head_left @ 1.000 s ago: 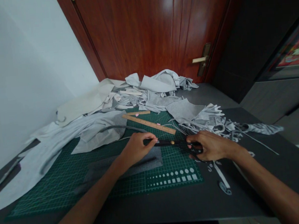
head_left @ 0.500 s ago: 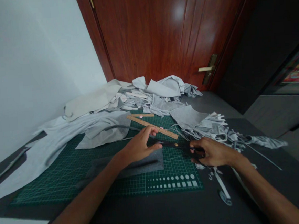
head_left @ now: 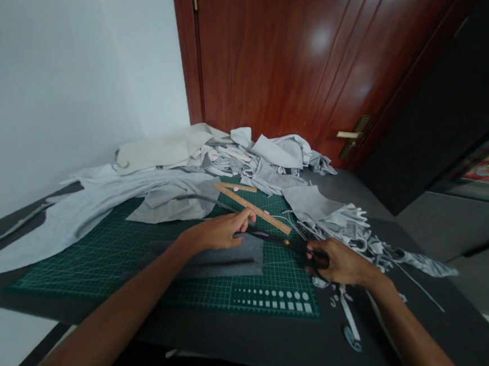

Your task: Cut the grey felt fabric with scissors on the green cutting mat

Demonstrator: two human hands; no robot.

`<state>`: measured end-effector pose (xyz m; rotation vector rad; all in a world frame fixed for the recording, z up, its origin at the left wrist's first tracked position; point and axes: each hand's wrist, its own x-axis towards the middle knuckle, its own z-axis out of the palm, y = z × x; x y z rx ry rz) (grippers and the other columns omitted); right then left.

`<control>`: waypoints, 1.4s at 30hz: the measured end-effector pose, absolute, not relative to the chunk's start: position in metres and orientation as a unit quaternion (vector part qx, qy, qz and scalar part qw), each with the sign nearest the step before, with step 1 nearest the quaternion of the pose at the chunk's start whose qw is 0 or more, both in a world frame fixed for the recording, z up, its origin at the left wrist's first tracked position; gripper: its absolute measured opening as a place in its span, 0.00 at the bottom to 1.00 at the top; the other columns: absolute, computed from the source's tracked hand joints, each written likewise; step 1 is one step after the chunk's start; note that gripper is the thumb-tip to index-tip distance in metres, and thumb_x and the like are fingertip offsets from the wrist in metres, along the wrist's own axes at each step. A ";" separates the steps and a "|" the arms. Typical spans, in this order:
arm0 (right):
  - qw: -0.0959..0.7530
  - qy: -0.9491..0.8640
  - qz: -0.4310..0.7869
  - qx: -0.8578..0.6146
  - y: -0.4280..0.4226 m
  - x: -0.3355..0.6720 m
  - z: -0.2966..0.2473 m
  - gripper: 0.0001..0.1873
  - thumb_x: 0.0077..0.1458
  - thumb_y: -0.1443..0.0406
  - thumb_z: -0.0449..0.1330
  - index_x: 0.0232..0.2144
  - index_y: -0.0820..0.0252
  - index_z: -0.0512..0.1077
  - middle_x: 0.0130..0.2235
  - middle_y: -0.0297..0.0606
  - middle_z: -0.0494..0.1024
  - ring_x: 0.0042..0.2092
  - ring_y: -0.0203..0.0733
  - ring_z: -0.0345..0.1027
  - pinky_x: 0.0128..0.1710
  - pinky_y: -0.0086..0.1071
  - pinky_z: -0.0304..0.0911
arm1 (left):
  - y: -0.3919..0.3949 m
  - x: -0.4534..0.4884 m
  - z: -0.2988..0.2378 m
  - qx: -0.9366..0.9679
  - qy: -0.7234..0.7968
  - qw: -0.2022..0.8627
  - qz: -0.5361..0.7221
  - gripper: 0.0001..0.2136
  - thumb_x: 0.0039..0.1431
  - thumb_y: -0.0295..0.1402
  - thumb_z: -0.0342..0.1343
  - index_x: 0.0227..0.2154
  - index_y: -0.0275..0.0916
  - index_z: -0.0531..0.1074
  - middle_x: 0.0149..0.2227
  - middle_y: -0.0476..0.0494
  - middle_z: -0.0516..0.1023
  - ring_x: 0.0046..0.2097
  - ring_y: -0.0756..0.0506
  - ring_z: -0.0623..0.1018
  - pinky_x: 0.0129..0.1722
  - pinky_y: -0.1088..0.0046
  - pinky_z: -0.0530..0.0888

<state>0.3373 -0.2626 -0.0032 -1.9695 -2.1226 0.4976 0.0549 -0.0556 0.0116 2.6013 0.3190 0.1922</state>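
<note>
My right hand (head_left: 339, 260) is closed around the handles of black scissors (head_left: 287, 241), whose blades point left over the cutting mat. Close to the blade tips, my left hand (head_left: 225, 229) has its fingers curled together; what lies between them is hidden. A dark grey strip (head_left: 203, 197) runs from the grey fabric piece (head_left: 165, 206) to behind the left hand. Below that hand, a flat dark grey fabric piece (head_left: 230, 267) lies on the green cutting mat (head_left: 206, 293), with a dark narrow line along it.
Two wooden rulers (head_left: 268, 219) rest beyond my hands. Scraps (head_left: 336, 221) pile up on the right, and a heap of pale cloth (head_left: 276, 152) lies against the door (head_left: 269, 62). Long light fabric (head_left: 72, 208) covers the left side. A rolled strip (head_left: 352, 335) sits near the front edge.
The left thumb and fingers, spread apart before, have come together and curled beside the scissors' tips. The right hand keeps hold of the scissors. The camera view has tilted and turned slightly.
</note>
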 end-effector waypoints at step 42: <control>0.071 -0.721 0.134 -0.676 -0.260 0.339 -0.007 0.06 0.48 0.64 0.60 0.32 0.58 0.70 0.25 0.30 0.71 0.26 0.37 0.63 0.28 0.29 0.51 | -0.042 0.070 0.005 0.971 0.012 0.165 0.174 0.09 0.66 0.24 0.51 0.36 0.39 0.76 0.39 0.45 0.77 0.47 0.45 0.73 0.49 0.70 0.66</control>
